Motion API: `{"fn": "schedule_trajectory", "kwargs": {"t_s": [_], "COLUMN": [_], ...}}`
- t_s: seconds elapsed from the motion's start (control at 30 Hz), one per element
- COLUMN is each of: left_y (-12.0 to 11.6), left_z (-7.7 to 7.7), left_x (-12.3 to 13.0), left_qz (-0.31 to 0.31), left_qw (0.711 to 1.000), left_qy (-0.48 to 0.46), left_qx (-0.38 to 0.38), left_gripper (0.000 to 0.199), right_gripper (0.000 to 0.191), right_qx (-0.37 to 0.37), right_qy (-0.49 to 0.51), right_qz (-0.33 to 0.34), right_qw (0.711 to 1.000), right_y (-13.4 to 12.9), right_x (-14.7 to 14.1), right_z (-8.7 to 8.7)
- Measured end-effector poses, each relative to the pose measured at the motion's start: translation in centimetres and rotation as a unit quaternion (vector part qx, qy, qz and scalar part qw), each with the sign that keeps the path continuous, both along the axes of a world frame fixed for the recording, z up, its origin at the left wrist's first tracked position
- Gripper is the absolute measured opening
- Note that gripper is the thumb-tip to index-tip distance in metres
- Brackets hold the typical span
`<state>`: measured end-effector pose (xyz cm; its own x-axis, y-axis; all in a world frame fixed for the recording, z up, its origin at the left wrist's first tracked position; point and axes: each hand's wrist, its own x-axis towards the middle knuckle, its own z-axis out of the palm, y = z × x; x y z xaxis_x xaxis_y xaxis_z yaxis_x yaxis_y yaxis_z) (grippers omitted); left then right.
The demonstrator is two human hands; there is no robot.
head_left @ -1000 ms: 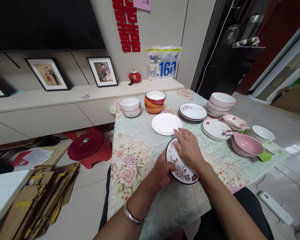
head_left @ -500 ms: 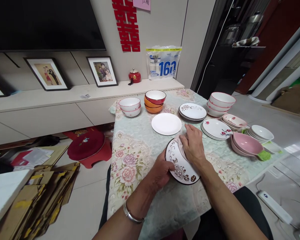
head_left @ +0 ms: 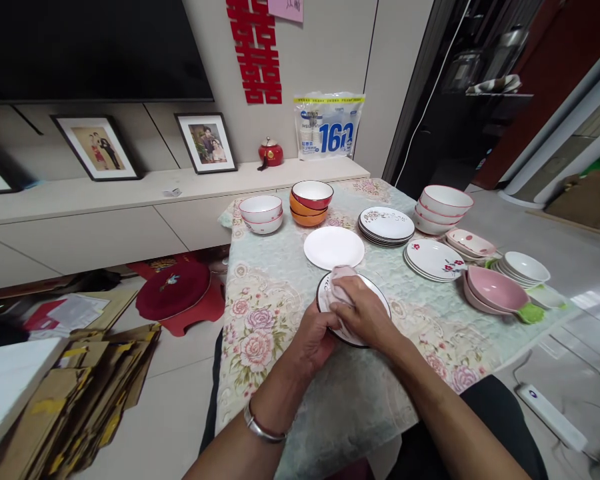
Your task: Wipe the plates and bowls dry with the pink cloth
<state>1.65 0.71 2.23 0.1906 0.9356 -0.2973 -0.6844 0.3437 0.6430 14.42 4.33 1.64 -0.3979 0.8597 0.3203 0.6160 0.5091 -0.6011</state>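
My left hand (head_left: 316,337) grips the near-left rim of a white plate (head_left: 375,291) with a dark edge, thumb on its top. A pale pink cloth (head_left: 341,293) is bunched under my right hand (head_left: 361,312), whose fingers press it onto the plate's face. Most of the plate's brown flower pattern is covered by the cloth and hand. Just beyond lies a plain white plate (head_left: 334,248) on the flowered tablecloth (head_left: 265,300). A stack of dark-rimmed patterned plates (head_left: 386,223) stands behind it to the right.
White bowls (head_left: 261,212) and orange and red bowls (head_left: 311,203) stand at the back left. On the right are red-flower plates (head_left: 433,259), stacked bowls (head_left: 443,208), pink dishes (head_left: 495,287) and small white bowls (head_left: 526,265). A red stool (head_left: 175,293) and flattened cardboard (head_left: 70,393) lie left.
My right hand has moved left with the cloth, from the plate's right side across its upper left. The held plate has turned and shifted slightly left and up.
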Motion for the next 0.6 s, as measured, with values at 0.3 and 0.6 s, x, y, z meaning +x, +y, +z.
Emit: {"fn": "schedule_trajectory", "kwargs": {"t_s": [0.3, 0.6], "left_y": [-0.2, -0.2], "left_z": [0.2, 0.1], "left_x": [0.2, 0.1], "left_qz": [-0.032, -0.047], "left_qw": [0.999, 0.999], "left_qy": [-0.004, 0.021], "left_qx": [0.002, 0.013], "left_gripper": [0.076, 0.066], "right_gripper": [0.027, 0.026], "right_qx": [0.000, -0.003], "right_qy": [-0.041, -0.042], "right_qz": [-0.051, 0.086], "right_qw": [0.998, 0.995], "right_y": [2.0, 0.1], "right_x": [3.5, 1.3], "right_z": [0.3, 1.5]}}
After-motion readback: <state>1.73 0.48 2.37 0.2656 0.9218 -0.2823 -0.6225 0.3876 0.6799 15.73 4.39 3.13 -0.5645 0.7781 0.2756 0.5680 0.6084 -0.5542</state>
